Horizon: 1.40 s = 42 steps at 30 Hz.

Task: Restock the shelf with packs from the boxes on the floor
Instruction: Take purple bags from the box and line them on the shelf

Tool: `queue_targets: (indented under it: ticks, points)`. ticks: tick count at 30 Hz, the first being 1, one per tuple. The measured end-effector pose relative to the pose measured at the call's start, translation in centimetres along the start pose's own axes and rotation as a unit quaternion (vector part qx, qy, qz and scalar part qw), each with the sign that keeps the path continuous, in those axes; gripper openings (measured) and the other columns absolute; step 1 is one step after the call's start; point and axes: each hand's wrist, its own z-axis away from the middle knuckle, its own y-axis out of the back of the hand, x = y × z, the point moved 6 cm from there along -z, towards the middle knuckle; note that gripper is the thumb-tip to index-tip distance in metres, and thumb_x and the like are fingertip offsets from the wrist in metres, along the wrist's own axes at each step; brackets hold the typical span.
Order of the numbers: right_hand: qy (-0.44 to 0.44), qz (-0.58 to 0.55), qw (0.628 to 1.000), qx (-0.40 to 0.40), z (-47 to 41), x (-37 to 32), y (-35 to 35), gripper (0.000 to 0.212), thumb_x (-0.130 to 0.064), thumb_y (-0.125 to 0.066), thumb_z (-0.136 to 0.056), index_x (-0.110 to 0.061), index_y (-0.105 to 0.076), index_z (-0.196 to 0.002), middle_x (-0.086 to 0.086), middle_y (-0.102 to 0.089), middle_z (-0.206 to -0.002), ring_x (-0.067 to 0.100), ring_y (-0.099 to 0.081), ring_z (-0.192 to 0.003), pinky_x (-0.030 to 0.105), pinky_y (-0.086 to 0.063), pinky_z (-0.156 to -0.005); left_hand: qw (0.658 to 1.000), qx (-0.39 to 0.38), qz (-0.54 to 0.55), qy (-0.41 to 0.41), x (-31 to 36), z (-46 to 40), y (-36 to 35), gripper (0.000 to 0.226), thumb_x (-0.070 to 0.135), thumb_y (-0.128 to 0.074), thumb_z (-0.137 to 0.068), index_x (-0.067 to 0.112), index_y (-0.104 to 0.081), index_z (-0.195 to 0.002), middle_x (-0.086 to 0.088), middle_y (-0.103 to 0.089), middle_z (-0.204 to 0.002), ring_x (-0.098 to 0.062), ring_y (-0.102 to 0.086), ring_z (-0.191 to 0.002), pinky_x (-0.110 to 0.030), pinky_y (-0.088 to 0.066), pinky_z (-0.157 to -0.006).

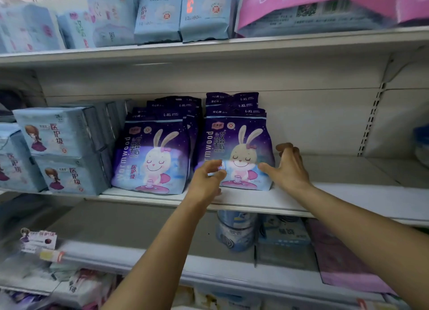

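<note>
The left hand (209,175) and the right hand (287,165), fingers loosely spread and grasping nothing, flank the front purple pack (236,151), which stands on the shelf (348,195). Beyond the right hand the shelf is bare (boxes not visible), so restocking seems unfinished.

Top shelf: pale blue packs (160,12) standing in a row, a big pink bag (332,5) to their right. Middle shelf, left end: light blue boxes (62,133) with a cartoon girl, stacked two high, more behind them. Bottom shelf: blue-white cans (235,230), one on another, a blue box (284,234) just beside them, a pink-purple bag (343,256) further right. A girl-print tag (38,240) at lower left. Bottom-left goods blurred, probably soft packs. Slotted upright (371,121) on the back wall, right.
</note>
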Motion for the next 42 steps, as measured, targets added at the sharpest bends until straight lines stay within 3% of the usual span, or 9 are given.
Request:
queue_targets:
  ticks: [7, 11, 17, 22, 29, 32, 36, 40, 42]
  points:
    - [0.070, -0.069, 0.995, -0.014, 2.0, 0.6, 1.4, 0.045, -0.026, -0.070, -0.085, -0.014, -0.048, -0.123, 0.001, -0.043, -0.121, 0.021, -0.047, -0.116, 0.033, -0.042, -0.094, 0.998, 0.037, 0.039, 0.017, -0.5, 0.9, -0.5, 0.035, 0.016, -0.056, -0.100, 0.016, -0.055, -0.135, -0.003, -0.054, -0.130, -0.017, -0.056, -0.108, -0.032, -0.056, -0.082]
    - [0.114, -0.094, 0.989, -0.011, 3.6, 1.4, 2.4, 0.033, -0.018, -0.069, -0.085, -0.013, -0.055, -0.115, -0.001, -0.047, -0.112, 0.018, -0.052, -0.106, 0.029, -0.042, -0.093, 0.994, 0.076, 0.074, 0.021, -0.9, 2.3, -1.1, 0.031, 0.010, -0.056, -0.098, 0.012, -0.058, -0.129, -0.007, -0.054, -0.129, -0.018, -0.057, -0.103, -0.036, -0.054, -0.086]
    - [0.157, -0.133, 0.978, -0.021, 7.0, 2.9, 4.7, 0.014, -0.022, -0.064, -0.088, -0.025, -0.059, -0.101, -0.012, -0.058, -0.098, 0.012, -0.059, -0.083, 0.036, -0.050, -0.075, 0.984, 0.119, 0.135, -0.005, -0.8, 6.1, -3.2, 0.020, 0.005, -0.054, -0.098, 0.014, -0.061, -0.115, -0.009, -0.064, -0.114, -0.021, -0.065, -0.087, -0.034, -0.057, -0.078]
    - [0.120, -0.180, 0.971, -0.103, 10.5, 6.6, 5.0, 0.002, -0.023, -0.063, -0.091, -0.022, -0.063, -0.093, -0.006, -0.065, -0.080, 0.023, -0.061, -0.068, 0.046, -0.055, -0.067, 0.984, 0.081, 0.151, 0.038, -3.1, 10.5, -6.5, 0.017, 0.007, -0.054, -0.098, 0.014, -0.064, -0.109, -0.006, -0.074, -0.094, -0.020, -0.070, -0.075, -0.028, -0.058, -0.066]
    - [0.021, -0.209, 0.955, -0.207, 17.2, 16.0, 3.4, 0.008, -0.010, -0.060, -0.094, -0.009, -0.064, -0.088, 0.005, -0.063, -0.070, 0.010, -0.058, -0.058, 0.030, -0.052, -0.056, 0.977, 0.043, 0.146, 0.150, -11.5, 16.0, -12.5, 0.017, 0.009, -0.050, -0.100, 0.014, -0.063, -0.109, -0.005, -0.074, -0.091, -0.021, -0.071, -0.075, -0.029, -0.057, -0.066]
    - [-0.044, -0.213, 0.944, -0.246, 21.7, 22.0, 1.5, 0.011, -0.006, -0.059, -0.093, -0.010, -0.065, -0.085, 0.010, -0.065, -0.069, 0.009, -0.059, -0.057, 0.028, -0.052, -0.055, 0.961, 0.035, 0.157, 0.225, -17.0, 19.7, -15.1, 0.016, 0.010, -0.050, -0.100, 0.015, -0.064, -0.106, -0.005, -0.074, -0.091, -0.020, -0.070, -0.073, -0.028, -0.056, -0.065]
    - [-0.149, -0.205, 0.923, -0.288, 28.3, 29.6, -1.8, 0.020, -0.004, -0.059, -0.093, -0.015, -0.063, -0.076, 0.003, -0.063, -0.060, 0.003, -0.055, -0.046, 0.021, -0.047, -0.049, 0.935, 0.037, 0.159, 0.316, -24.6, 24.5, -17.3, 0.017, 0.008, -0.051, -0.099, 0.008, -0.063, -0.111, -0.007, -0.072, -0.090, -0.016, -0.068, -0.068, -0.023, -0.054, -0.057]
    - [-0.235, -0.195, 0.898, -0.316, 34.2, 35.6, -5.9, 0.024, -0.006, -0.057, -0.095, -0.014, -0.061, -0.073, 0.000, -0.061, -0.056, 0.008, -0.057, -0.049, 0.033, -0.048, -0.055, 0.914, 0.041, 0.143, 0.378, -31.5, 27.9, -18.3, 0.013, 0.008, -0.055, -0.097, 0.009, -0.067, -0.100, -0.007, -0.073, -0.088, -0.016, -0.069, -0.070, -0.020, -0.054, -0.055]
    - [-0.279, -0.189, 0.882, -0.329, 37.2, 38.4, -8.6, 0.019, -0.005, -0.055, -0.096, -0.005, -0.061, -0.078, 0.001, -0.060, -0.060, 0.006, -0.057, -0.050, 0.028, -0.049, -0.054, 0.902, 0.039, 0.124, 0.412, -35.4, 29.0, -18.9, 0.016, 0.011, -0.057, -0.096, 0.004, -0.068, -0.106, -0.005, -0.075, -0.085, -0.016, -0.070, -0.071, -0.021, -0.055, -0.056]
